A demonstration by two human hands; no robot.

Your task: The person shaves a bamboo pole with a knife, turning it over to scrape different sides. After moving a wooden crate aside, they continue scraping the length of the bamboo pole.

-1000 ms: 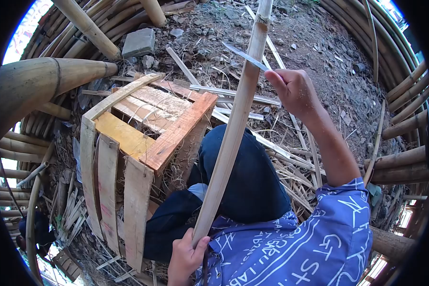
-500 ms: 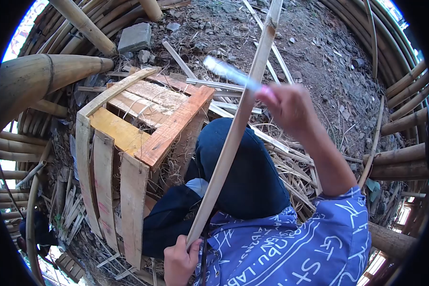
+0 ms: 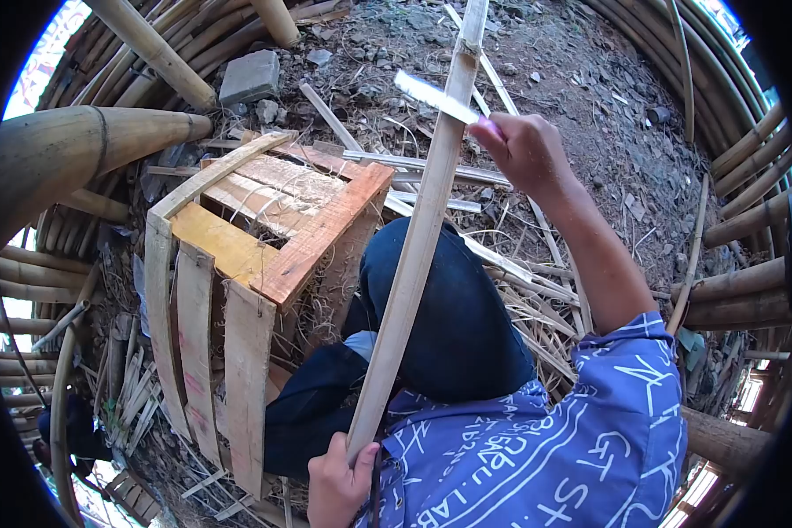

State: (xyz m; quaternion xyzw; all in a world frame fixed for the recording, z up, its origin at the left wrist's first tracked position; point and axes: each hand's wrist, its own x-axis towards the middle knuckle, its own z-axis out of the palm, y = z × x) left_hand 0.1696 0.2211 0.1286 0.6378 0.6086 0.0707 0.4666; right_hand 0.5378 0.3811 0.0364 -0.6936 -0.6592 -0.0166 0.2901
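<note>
A long split bamboo strip (image 3: 411, 264) slants across the view, from beside my waist up to the top edge. My left hand (image 3: 339, 482) is closed around its lower end. In my right hand (image 3: 530, 150) is a knife (image 3: 436, 97) with a bright blade and a pinkish-purple handle. Its blade lies across the upper part of the strip, overlapping it in this view. The strip passes over my bent knee in dark trousers. To the left of the knee stands a wooden slatted crate (image 3: 317, 238), with shavings on its top slats.
Thin bamboo offcuts (image 3: 537, 326) are scattered on the ground right of my knee and beyond the crate. A grey block (image 3: 249, 77) lies at the back left. Stacked bamboo poles (image 3: 748, 224) line both sides, and a thick pole (image 3: 97, 150) juts in from the left.
My right hand has moved slightly up with the knife, now less blurred. The strip's upper end has shifted left, and my left hand still grips the lower end.
</note>
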